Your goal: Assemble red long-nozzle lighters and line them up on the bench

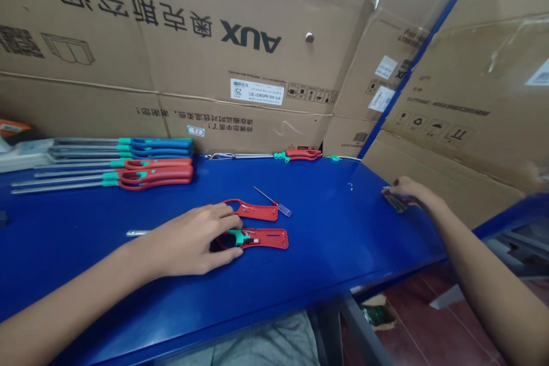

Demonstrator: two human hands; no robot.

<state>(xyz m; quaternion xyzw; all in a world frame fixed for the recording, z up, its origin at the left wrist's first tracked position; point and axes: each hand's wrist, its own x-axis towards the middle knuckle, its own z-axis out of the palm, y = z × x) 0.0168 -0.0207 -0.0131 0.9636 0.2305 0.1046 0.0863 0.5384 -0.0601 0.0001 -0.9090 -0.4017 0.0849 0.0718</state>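
My left hand (199, 240) bends over the opened handle half of a red utility lighter (274, 238), thumb on the near side and fingers on the far side. A green trigger (235, 235) and a small dark-and-white part lie in that half, and its metal tube (136, 233) shows behind my wrist. Just beyond, partly under my fingers, lies the other red handle half (259, 211). A screwdriver (283, 209) with a clear purple handle lies beside it. Far to the right, my right hand (414, 187) is closed on dark, narrow pieces (394, 201) at the table's surface; their kind is unclear.
Several long lighters with blue handles (163, 146) and red handles (158, 174) are stacked at the left. Red handle parts (302, 154), green pieces (281, 156) and metal rods lie along the cardboard wall (180, 68). The blue table's front edge (300, 303) runs near my lap.
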